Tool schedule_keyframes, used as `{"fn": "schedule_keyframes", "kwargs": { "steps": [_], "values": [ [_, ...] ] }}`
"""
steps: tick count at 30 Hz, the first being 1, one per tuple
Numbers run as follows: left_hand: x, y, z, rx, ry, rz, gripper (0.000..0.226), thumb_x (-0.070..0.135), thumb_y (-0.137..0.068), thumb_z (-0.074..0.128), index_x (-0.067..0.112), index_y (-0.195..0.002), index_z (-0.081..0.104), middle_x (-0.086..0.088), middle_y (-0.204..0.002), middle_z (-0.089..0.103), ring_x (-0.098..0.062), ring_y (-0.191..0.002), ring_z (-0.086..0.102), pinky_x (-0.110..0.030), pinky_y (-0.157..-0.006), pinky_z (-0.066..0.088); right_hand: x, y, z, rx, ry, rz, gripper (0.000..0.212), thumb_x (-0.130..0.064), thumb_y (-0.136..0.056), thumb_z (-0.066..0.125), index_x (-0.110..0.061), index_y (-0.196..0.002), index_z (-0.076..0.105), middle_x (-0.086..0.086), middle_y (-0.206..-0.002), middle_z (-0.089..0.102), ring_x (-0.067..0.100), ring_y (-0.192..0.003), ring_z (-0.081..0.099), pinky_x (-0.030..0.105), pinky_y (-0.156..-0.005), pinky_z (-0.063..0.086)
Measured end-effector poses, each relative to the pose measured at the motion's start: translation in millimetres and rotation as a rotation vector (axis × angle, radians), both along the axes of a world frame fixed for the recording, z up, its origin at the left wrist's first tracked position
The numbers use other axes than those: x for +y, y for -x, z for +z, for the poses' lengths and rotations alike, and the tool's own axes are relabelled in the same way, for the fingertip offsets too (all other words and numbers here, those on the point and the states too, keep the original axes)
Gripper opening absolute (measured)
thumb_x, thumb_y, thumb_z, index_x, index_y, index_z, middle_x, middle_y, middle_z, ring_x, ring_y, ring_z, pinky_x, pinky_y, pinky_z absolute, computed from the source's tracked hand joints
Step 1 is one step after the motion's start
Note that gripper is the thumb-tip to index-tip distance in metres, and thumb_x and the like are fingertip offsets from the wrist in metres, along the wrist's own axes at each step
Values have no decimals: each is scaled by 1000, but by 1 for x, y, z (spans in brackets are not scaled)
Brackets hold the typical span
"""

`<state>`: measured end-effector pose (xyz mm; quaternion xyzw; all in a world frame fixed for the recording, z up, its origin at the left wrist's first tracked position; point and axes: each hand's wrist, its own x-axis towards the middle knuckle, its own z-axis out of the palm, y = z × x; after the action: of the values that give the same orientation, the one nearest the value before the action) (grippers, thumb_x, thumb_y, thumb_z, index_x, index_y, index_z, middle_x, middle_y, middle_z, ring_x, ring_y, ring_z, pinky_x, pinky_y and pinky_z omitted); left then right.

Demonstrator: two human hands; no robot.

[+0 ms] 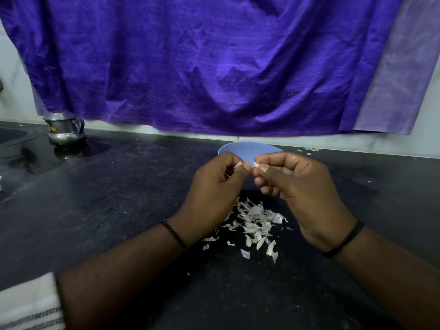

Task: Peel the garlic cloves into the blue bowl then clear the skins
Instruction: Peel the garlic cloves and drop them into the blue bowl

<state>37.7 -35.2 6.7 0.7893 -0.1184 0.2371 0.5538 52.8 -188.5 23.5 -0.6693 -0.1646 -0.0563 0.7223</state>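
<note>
Both hands are raised in front of the blue bowl (247, 150), which stands at the back of the dark counter and is mostly hidden behind them. My right hand (302, 191) pinches a pale garlic clove (257, 164) between thumb and fingertips. A thin strip of garlic skin (238, 166) is pinched in my left hand (214, 189), close to the clove. Below the hands, a heap of papery skins (254, 222) lies on the counter, with a few clove-shaped pieces (260, 242) at its near edge. The bowl's inside is hidden.
A steel jug (64, 127) stands at the back left on the black counter (119, 198). A purple cloth (214, 67) hangs over the wall behind. A striped white towel (28, 306) lies at the near left corner. Some skin scraps (310, 150) sit by the back wall.
</note>
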Motion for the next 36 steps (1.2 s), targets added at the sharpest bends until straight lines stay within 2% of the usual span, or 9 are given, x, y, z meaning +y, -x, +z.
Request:
{"fn": "schedule_keyframes", "kwargs": {
  "steps": [6,10,14,18,22,26,29,32,36],
  "values": [
    [3,-2,0,-100,2,-12,7,18,-93,67,22,-95,72,14,-62,61,-4,-49,52,-21,-48,46,-2,-2,-1,-29,41,-18,9,-4,-86,72,-10,-93,73,5,-81,76,9,-71,66,17,-61,52],
    [5,-5,-1,-82,-29,57,8,18,-92,68,17,-87,74,22,-61,62,2,-53,55,-17,-56,43,-4,-4,-2,-77,104,-50,12,-5,-84,75,-14,-91,74,0,-83,76,6,-73,67,17,-64,52],
    [14,-13,-1,-13,-124,192,13,23,-87,75,18,-75,72,13,-66,63,-2,-58,56,-24,-59,43,-9,-10,2,-126,103,-117,10,-5,-82,76,-14,-87,74,-2,-76,74,0,-62,61,13,-60,48],
    [26,-17,-2,47,-258,314,24,34,-77,83,17,-66,70,8,-66,67,-1,-58,58,-21,-55,46,-16,-17,3,-202,213,-199,7,-10,-82,78,-16,-84,75,-5,-78,75,-1,-62,60,15,-63,47],
    [30,-19,0,76,-420,327,35,46,-85,73,17,-65,69,5,-61,65,-6,-57,60,-26,-51,47,-16,-20,8,-260,314,-254,10,-11,-83,78,-21,-85,77,-8,-82,76,0,-72,66,18,-74,50],
    [28,-19,2,58,-493,322,47,47,-97,54,14,-69,72,-1,-68,66,-13,-61,61,-31,-55,50,-11,-38,25,-297,356,-336,11,-14,-80,80,-24,-79,75,-7,-72,73,2,-65,63,22,-70,51],
    [30,-22,-2,59,-511,317,40,40,-95,61,14,-65,69,0,-72,65,-12,-66,61,-33,-59,51,-4,-55,38,-308,457,-387,7,-17,-78,81,-20,-78,75,-5,-70,72,9,-66,64,24,-67,51],
    [33,-25,-5,75,-535,287,34,39,-91,65,18,-65,68,2,-76,65,-11,-73,61,-37,-66,54,0,-65,44,-316,574,-360,6,-16,-85,75,-19,-80,77,-10,-76,72,6,-70,65,21,-67,47],
    [34,-26,-4,74,-541,282,31,35,-92,63,16,-67,67,2,-75,66,-13,-72,62,-34,-65,53,-7,-56,43,-325,514,-358,9,-16,-86,71,-21,-83,78,-9,-77,73,7,-74,66,27,-74,51]
  ]
}}
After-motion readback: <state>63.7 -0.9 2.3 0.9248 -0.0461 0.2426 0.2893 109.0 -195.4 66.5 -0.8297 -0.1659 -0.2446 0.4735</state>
